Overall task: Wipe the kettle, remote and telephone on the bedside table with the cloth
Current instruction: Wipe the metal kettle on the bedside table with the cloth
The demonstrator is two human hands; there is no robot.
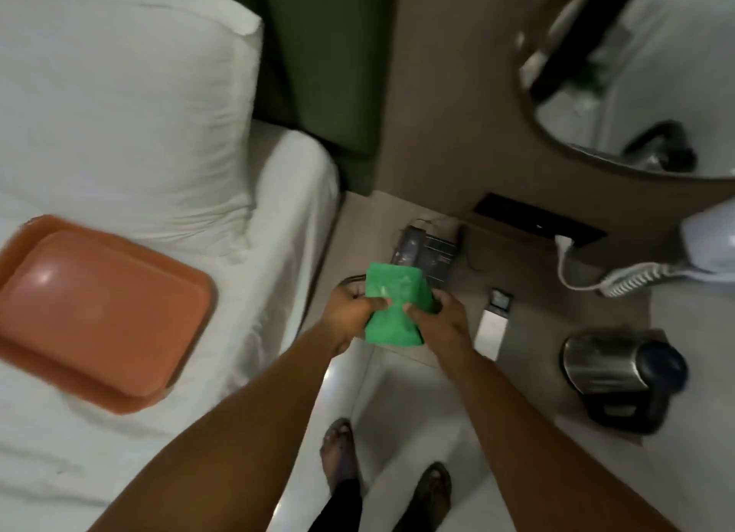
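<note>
A folded green cloth point(391, 304) is held between both hands above the near left part of the bedside table point(529, 376). My left hand point(350, 312) pinches its left edge and my right hand point(441, 322) grips its right side. A thin dark edge shows behind my left hand; what it belongs to is unclear. Just beyond the cloth sits the dark telephone point(429, 251), its near end hidden by the cloth. A slim white remote point(493, 330) with a dark top lies to the right of my right hand. Further right stands the steel kettle point(618, 376) with a black lid.
A white hair dryer point(710, 249) with a coiled cord point(632, 281) rests at the table's far right. An oval mirror point(636, 74) hangs above it. The bed point(278, 221) on the left carries a pillow and an orange tray point(99, 312). My feet stand on the pale floor below.
</note>
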